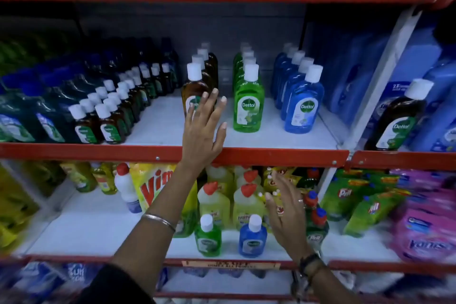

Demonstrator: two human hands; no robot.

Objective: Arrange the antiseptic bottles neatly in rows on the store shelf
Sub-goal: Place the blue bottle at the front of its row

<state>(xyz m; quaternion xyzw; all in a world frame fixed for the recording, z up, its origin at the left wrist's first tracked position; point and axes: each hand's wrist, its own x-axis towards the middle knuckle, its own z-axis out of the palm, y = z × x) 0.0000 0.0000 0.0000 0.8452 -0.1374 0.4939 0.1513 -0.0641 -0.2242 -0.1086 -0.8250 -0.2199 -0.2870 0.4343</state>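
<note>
On the upper shelf (158,131) stand rows of white-capped antiseptic bottles running front to back: a brown row (195,86), a green row (248,103), a blue row (303,106), and small brown bottles (109,121) in two rows at the left. My left hand (203,131) is open, fingers spread, fingertips at the front brown bottle's label. My right hand (286,207) is open and blurred in front of the lower shelf. A small green bottle (208,236) and a small blue bottle (253,237) stand at the lower shelf's front. One large brown bottle (397,118) stands alone in the right bay.
Red shelf rails (271,154) run across. Dark refill pouches (29,118) fill the upper left. Blue packs (357,76) sit right of a white divider (385,81). Below are yellow cleaner bottles (214,202), a Vim pouch (155,187), green pouches (357,202) and pink packs (429,224).
</note>
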